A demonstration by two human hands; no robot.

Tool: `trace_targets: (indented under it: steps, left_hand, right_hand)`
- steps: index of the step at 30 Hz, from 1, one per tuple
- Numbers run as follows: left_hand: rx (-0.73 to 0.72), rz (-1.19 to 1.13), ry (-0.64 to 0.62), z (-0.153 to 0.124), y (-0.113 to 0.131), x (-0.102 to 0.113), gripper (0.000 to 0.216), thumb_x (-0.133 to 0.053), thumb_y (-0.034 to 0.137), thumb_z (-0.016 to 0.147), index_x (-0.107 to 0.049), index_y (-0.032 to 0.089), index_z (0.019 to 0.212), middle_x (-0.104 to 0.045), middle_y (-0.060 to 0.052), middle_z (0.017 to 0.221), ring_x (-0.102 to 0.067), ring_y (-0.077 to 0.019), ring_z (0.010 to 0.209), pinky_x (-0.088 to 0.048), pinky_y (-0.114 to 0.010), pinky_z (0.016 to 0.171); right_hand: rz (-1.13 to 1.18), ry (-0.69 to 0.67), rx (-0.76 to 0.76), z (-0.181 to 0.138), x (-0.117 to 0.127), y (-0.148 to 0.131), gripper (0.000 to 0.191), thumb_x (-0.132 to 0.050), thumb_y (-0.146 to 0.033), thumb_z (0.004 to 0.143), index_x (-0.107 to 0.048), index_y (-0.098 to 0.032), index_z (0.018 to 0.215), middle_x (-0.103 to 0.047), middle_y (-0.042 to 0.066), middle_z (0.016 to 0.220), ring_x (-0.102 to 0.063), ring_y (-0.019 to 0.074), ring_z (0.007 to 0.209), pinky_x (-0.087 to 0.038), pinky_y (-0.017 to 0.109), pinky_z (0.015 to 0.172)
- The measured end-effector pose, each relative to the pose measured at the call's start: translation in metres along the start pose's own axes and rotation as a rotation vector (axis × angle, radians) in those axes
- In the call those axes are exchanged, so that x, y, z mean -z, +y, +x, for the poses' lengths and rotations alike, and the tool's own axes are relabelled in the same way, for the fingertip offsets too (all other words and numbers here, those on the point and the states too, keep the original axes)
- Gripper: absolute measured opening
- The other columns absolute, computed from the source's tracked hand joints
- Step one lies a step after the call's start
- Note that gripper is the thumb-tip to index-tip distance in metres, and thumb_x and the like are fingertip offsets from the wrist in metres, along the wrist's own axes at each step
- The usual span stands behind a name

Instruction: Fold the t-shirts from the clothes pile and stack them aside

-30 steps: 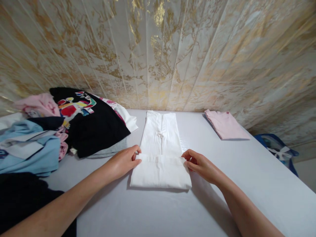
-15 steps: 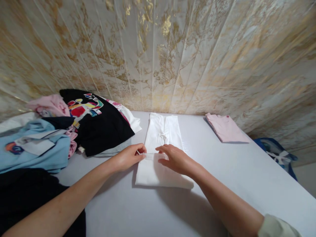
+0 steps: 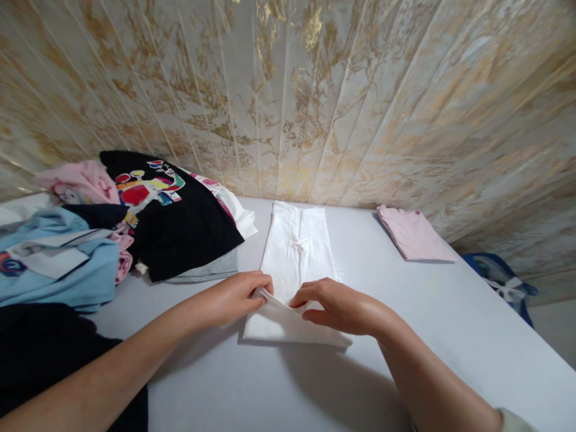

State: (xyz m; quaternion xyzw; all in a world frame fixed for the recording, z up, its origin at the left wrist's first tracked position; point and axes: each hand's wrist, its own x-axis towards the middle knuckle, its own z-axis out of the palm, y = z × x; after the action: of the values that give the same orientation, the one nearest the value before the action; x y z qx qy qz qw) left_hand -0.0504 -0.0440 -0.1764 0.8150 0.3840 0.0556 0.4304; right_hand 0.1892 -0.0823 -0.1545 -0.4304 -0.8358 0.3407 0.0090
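Observation:
A white garment [image 3: 297, 246], folded into a long narrow strip, lies on the table in front of me. Its near end is doubled back toward the middle as a flap, and the exact kind of garment is unclear. My left hand [image 3: 249, 294] pinches the left corner of this flap between thumb and fingers, lifting the edge slightly. At the flap's right part, my right hand [image 3: 330, 306] has its fingers curled over the edge, with the thumb below. Between the two hands the edge sags in a shallow dip.
A heap of clothes spreads over the left side, with a black printed T-shirt [image 3: 184, 240], a light blue garment [image 3: 81, 282] and black cloth [image 3: 54, 366]. A folded pink garment [image 3: 416, 234] lies at the back right. Beyond the table's right edge is a blue bag [image 3: 499, 282].
Both hands have come nearer to me, drawing the flap's edge along. My right fingers, loosely apart before, have closed in on the edge. The view has shifted slightly.

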Motion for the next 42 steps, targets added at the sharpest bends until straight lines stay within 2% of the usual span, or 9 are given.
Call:
trace_targets:
  steps: [5, 11, 13, 17, 22, 26, 31, 35, 42]
  left_hand:
    - [0.029, 0.018, -0.003, 0.000, -0.001, -0.003, 0.016, -0.048, 0.027, 0.078, -0.060, 0.021, 0.086, -0.059, 0.000, 0.082, -0.052, -0.0169, 0.076, -0.035, -0.025, 0.068]
    - [-0.006, 0.016, -0.012, 0.001, 0.003, -0.008, 0.015, -0.050, 0.031, 0.079, -0.060, 0.021, 0.083, -0.062, -0.002, 0.089, -0.054, -0.0199, 0.084, -0.038, -0.027, 0.076]
    - [-0.001, 0.015, 0.004, 0.001, 0.005, -0.009, 0.015, -0.047, 0.030, 0.080, -0.058, 0.020, 0.079, -0.062, -0.002, 0.086, -0.054, -0.0190, 0.082, -0.038, -0.027, 0.074]
    - [-0.012, 0.010, 0.017, 0.002, 0.006, -0.009, 0.012, -0.046, 0.028, 0.080, -0.055, 0.020, 0.078, -0.060, 0.000, 0.083, -0.054, -0.0174, 0.079, -0.037, -0.025, 0.073]
    - [-0.030, 0.004, 0.019, 0.002, 0.006, -0.009, 0.011, -0.046, 0.026, 0.081, -0.055, 0.020, 0.079, -0.059, 0.001, 0.081, -0.054, -0.0170, 0.080, -0.036, -0.025, 0.073]
    - [-0.035, 0.024, 0.027, 0.003, 0.003, -0.008, 0.011, -0.047, 0.027, 0.081, -0.054, 0.020, 0.078, -0.058, 0.000, 0.083, -0.053, -0.0164, 0.078, -0.036, -0.024, 0.071]
    - [0.012, 0.061, 0.037, 0.006, -0.007, -0.005, 0.016, -0.048, 0.032, 0.082, -0.055, 0.019, 0.076, -0.053, 0.000, 0.081, -0.052, -0.0154, 0.072, -0.036, -0.025, 0.066]
    - [0.017, 0.000, 0.047, 0.008, -0.013, -0.001, 0.017, -0.052, 0.034, 0.080, -0.058, 0.019, 0.087, -0.055, 0.001, 0.083, -0.053, -0.0158, 0.074, -0.038, -0.025, 0.067]
    - [0.001, 0.044, 0.122, 0.011, -0.015, -0.006, 0.022, -0.048, 0.037, 0.083, -0.046, 0.019, 0.070, -0.047, 0.004, 0.071, -0.045, -0.0127, 0.065, -0.033, -0.024, 0.060]
  right_hand:
    - [-0.059, 0.032, -0.095, 0.000, -0.002, 0.012, 0.028, -0.057, -0.014, 0.082, -0.072, -0.023, 0.104, -0.071, 0.005, 0.105, -0.064, 0.0203, 0.093, -0.043, 0.029, 0.081]
    - [0.177, -0.078, -0.051, 0.001, 0.003, 0.011, 0.023, -0.054, -0.021, 0.085, -0.073, -0.021, 0.097, -0.072, 0.002, 0.093, -0.062, 0.0148, 0.078, -0.043, 0.023, 0.069]
    - [0.217, -0.016, -0.099, 0.005, 0.003, 0.018, 0.024, -0.050, -0.024, 0.088, -0.073, -0.019, 0.096, -0.072, 0.003, 0.089, -0.061, 0.0145, 0.076, -0.042, 0.023, 0.067]
    - [0.179, 0.261, -0.223, 0.017, -0.010, 0.033, 0.027, -0.048, -0.018, 0.087, -0.067, -0.020, 0.106, -0.069, 0.003, 0.081, -0.058, 0.0125, 0.069, -0.039, 0.022, 0.063]
    - [0.288, 0.124, -0.189, 0.030, -0.024, 0.031, 0.018, -0.056, -0.018, 0.081, -0.066, -0.020, 0.096, -0.061, -0.002, 0.069, -0.053, 0.0086, 0.057, -0.035, 0.019, 0.055]
    - [0.258, 0.146, -0.208, 0.030, -0.021, 0.030, 0.004, -0.058, -0.019, 0.079, -0.062, -0.018, 0.080, -0.057, -0.003, 0.064, -0.049, 0.0087, 0.057, -0.033, 0.020, 0.055]
    - [0.061, 0.219, -0.166, 0.030, -0.021, 0.044, 0.008, -0.055, -0.019, 0.077, -0.063, -0.019, 0.076, -0.061, -0.001, 0.073, -0.048, 0.0093, 0.062, -0.030, 0.021, 0.056]
    - [0.086, 0.197, -0.154, 0.033, -0.025, 0.053, 0.010, -0.054, -0.019, 0.077, -0.064, -0.019, 0.077, -0.061, -0.001, 0.072, -0.047, 0.0092, 0.061, -0.029, 0.020, 0.055]
    - [0.159, 0.161, -0.146, 0.033, -0.022, 0.055, 0.012, -0.053, -0.022, 0.079, -0.064, -0.019, 0.079, -0.060, -0.002, 0.071, -0.049, 0.0095, 0.063, -0.030, 0.020, 0.055]
